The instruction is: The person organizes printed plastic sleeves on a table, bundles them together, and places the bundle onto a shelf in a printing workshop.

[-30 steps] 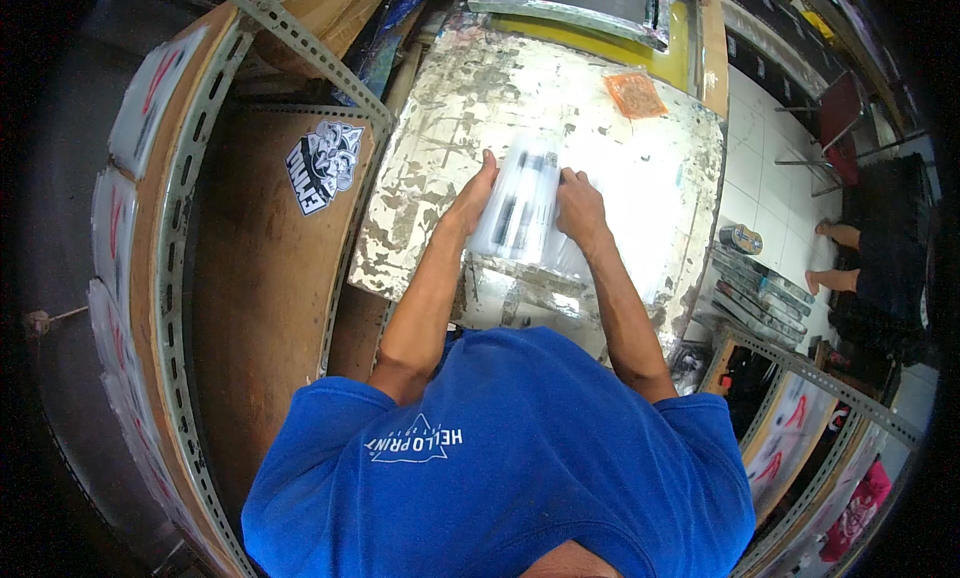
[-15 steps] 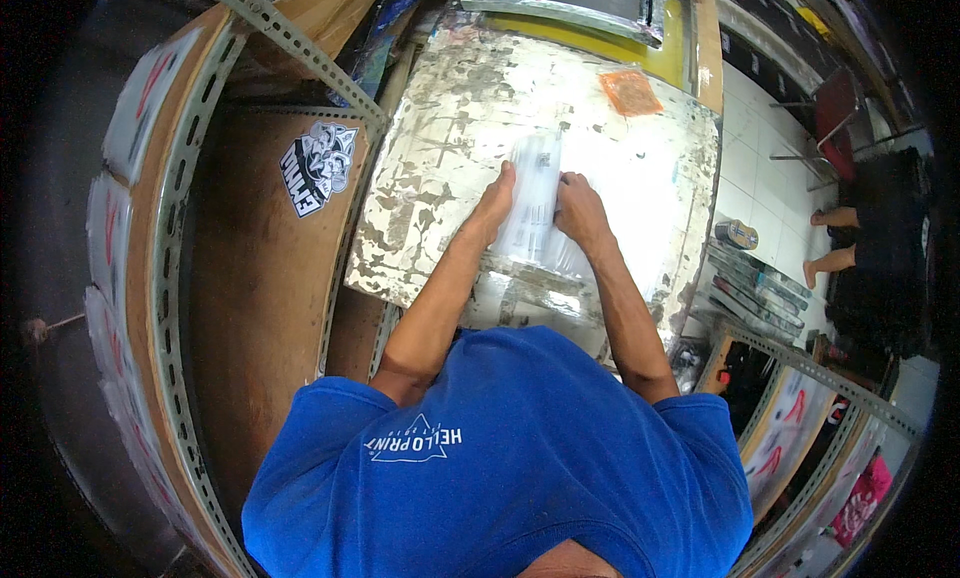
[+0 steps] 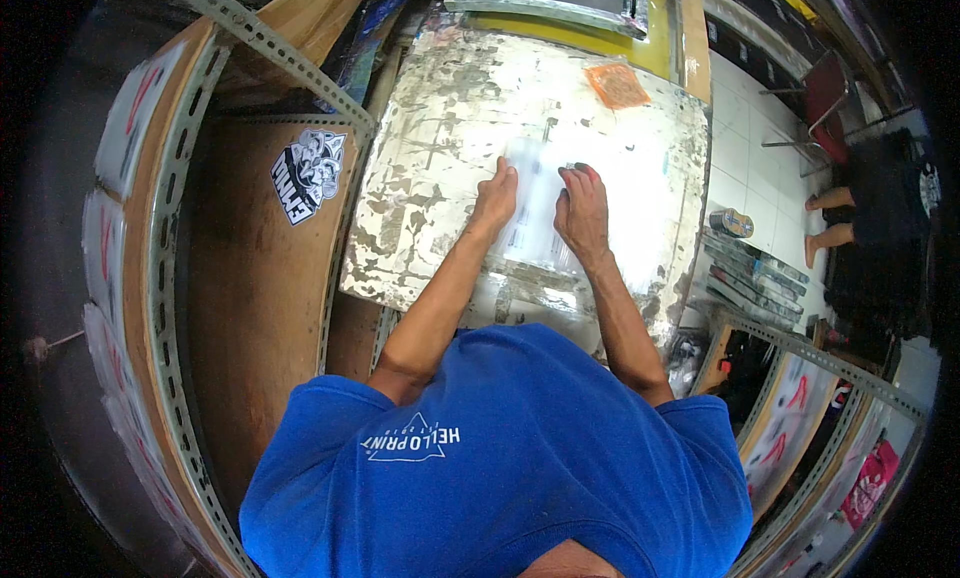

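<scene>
Over a worn white tabletop [image 3: 415, 178] I have a clear, whitish plastic bag or sheet [image 3: 538, 206] with faint dark print on it; which of the two I cannot tell. At its left edge my left hand [image 3: 493, 198] is closed, thumb pointing away from me, pinching the plastic. My right hand [image 3: 584, 210] is closed at the right edge, with thumb and fingertips together near the upper corner. Glare blurs the plastic's outline beside the right hand.
An orange see-through packet [image 3: 617, 85] lies at the table's far right. Behind it sits a framed printing screen [image 3: 550, 3] on a yellow board. A brown wooden panel [image 3: 250, 278] stands left. On the right are stacked frames [image 3: 750, 283], a tin [image 3: 732, 223] and another person's legs [image 3: 832, 223].
The plastic has gone from a tall, creased shape to a shorter, flatter one. My right hand's fingers now reach farther along its right edge. The view has shifted slightly.
</scene>
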`<action>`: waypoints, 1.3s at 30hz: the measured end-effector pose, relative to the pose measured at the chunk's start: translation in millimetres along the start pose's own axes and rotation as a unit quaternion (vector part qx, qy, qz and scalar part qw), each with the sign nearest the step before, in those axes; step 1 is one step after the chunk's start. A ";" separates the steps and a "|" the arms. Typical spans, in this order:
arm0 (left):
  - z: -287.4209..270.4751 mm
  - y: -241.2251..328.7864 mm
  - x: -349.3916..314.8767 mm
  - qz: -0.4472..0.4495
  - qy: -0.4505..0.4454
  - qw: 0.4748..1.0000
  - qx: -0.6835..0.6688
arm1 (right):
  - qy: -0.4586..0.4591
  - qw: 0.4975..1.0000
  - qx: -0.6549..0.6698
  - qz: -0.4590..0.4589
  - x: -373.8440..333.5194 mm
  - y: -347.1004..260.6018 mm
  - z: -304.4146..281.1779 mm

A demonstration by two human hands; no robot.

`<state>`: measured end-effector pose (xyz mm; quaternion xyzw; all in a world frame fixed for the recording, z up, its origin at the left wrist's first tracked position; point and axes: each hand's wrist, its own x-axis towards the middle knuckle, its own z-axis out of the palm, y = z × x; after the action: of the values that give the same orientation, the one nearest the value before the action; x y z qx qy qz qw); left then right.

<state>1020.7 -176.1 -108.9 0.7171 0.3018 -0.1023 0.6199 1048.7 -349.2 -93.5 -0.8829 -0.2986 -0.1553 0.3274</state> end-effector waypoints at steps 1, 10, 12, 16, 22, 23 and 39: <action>-1.0 -2.0 0.6 -0.001 -0.005 1.000 0.002 | 0.018 1.000 -0.021 0.005 -0.3 -4.3 -3.3; 12.0 19.5 -21.9 -0.022 0.067 0.974 0.214 | 0.169 0.959 -0.105 0.204 -42.1 13.8 -47.3; 14.2 8.2 -16.2 0.006 0.118 0.979 0.167 | 0.194 0.911 -0.184 0.314 -66.6 44.4 -51.5; -1.1 -2.1 -7.8 0.044 0.086 0.989 0.108 | 0.024 0.870 0.037 0.491 -79.9 74.7 -70.3; 7.3 12.6 -30.5 0.070 0.082 0.994 0.003 | 0.024 0.828 0.149 0.540 -58.2 49.0 -77.0; 7.3 8.6 -26.7 0.043 0.062 0.997 -0.015 | 0.032 0.833 0.150 0.531 -57.5 50.4 -75.1; 11.5 -21.1 2.3 0.104 0.148 0.983 0.025 | 0.029 0.822 0.209 0.530 -57.3 66.5 -66.6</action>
<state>1013.3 -185.4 -130.0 0.7671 0.3114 0.0619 0.5574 1041.0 -458.7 -103.6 -0.8106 0.1994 0.0827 0.5443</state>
